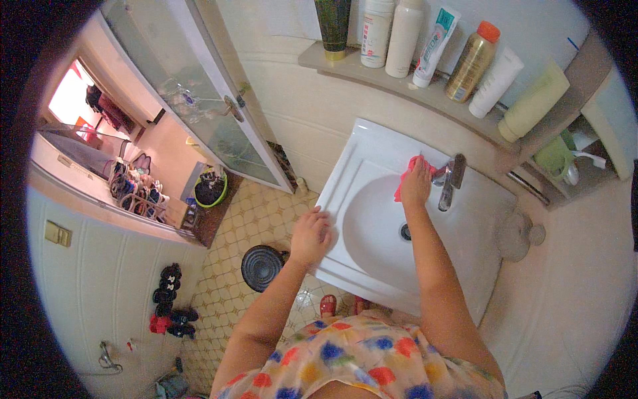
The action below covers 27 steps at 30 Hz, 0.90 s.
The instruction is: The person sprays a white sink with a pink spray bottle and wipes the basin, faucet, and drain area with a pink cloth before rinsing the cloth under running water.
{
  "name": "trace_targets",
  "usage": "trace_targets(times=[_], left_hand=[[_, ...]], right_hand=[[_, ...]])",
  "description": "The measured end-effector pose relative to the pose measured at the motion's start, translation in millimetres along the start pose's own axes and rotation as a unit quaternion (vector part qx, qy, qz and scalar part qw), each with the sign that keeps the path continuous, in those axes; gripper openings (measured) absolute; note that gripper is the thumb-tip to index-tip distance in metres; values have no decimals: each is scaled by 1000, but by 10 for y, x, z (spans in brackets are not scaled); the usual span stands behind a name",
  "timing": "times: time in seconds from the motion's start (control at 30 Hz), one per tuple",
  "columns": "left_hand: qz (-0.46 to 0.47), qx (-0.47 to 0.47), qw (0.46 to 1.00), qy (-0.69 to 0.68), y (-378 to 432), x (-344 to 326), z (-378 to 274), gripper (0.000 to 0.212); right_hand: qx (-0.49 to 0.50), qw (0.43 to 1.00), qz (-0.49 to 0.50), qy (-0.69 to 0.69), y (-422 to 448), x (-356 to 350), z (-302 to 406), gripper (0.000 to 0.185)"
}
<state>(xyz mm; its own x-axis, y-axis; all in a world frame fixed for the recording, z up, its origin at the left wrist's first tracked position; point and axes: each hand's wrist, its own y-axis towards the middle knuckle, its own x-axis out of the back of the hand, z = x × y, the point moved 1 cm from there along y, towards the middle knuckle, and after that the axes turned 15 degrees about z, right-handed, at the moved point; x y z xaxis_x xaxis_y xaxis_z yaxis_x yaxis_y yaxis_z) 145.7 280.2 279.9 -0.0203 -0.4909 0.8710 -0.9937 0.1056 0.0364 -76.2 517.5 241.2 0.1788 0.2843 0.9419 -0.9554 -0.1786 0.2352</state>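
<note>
My right hand [416, 184] presses a bright pink cloth [400, 192] onto the back rim of a white washbasin [379, 199], just left of the chrome faucet [447, 184]. Part of the cloth is hidden beneath the fingers. At the basin's left edge rests my left hand [313, 237], fingers slightly spread, with nothing seen in it. The dark drain [405, 231] lies in the bowl below my right hand.
Above the basin, a ledge [379, 77] holds several bottles and tubes. A corner shelf at right has a green cup [553, 157]. A dark round stool [261, 268] stands on the tiled floor, left of the basin. A glass-paneled door [199, 95] stands ajar at upper left.
</note>
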Motion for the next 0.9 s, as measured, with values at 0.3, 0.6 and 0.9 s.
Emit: trace_targets(times=[0.3, 0.6, 0.9], left_hand=[[0, 8, 1000, -29, -30, 0, -13, 21], [-31, -10, 999, 2, -9, 51, -63, 21], [-36, 4, 999, -26, -80, 6, 44, 20]], right_hand=[[58, 995, 50, 67, -281, 172, -53, 34], [-27, 995, 53, 78, 35, 88, 24, 38], [126, 989, 63, 45, -190, -49, 306, 36]])
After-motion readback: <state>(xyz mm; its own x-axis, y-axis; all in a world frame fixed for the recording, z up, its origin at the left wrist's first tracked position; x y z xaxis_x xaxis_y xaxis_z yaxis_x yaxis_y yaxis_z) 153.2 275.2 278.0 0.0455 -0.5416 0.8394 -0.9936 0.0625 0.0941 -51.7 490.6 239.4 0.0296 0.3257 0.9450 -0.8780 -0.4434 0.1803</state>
